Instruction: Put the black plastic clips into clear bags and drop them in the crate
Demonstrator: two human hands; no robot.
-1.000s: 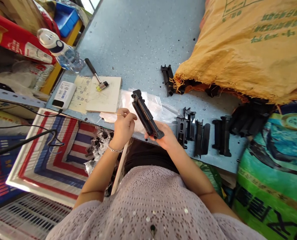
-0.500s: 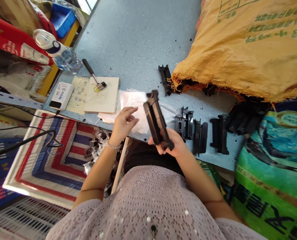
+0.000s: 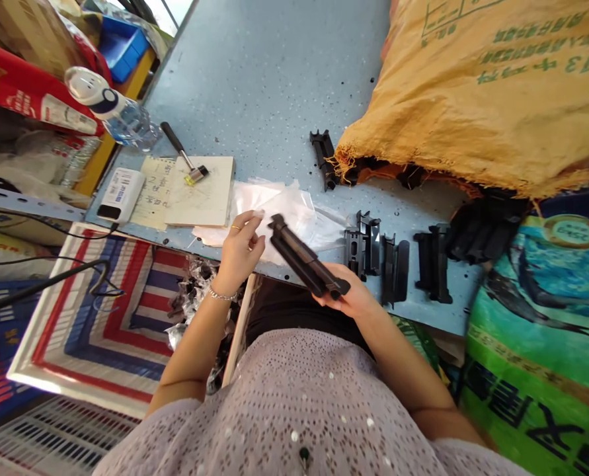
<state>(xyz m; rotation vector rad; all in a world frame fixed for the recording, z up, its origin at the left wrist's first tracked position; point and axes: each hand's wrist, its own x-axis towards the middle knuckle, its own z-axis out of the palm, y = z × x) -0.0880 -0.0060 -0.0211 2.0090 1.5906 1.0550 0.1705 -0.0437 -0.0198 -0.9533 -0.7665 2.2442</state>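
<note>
My right hand [image 3: 346, 291] grips the lower end of a long black plastic part [image 3: 307, 256], which tilts up and to the left. Just left of that part is my left hand [image 3: 242, 248], fingers bent and partly apart, with no object visible in it. Beyond both hands, clear plastic bags [image 3: 294, 208] lie on the blue speckled table [image 3: 269, 79]. Several similar black parts [image 3: 394, 271] rest on the table to the right of my right hand, and another one [image 3: 324, 158] lies by the frayed edge of the orange sack [image 3: 467, 99].
A small hammer [image 3: 185, 155] lies on a pale board [image 3: 215, 198]. Beside it are a white box [image 3: 121, 194] and a water bottle [image 3: 125, 122]. A striped basket [image 3: 96, 330] stands below left. A green and blue sack [image 3: 547, 317] stands at right.
The black part in my right hand has tilted further left, bringing its upper end down near my left hand. My left hand has shifted slightly left.
</note>
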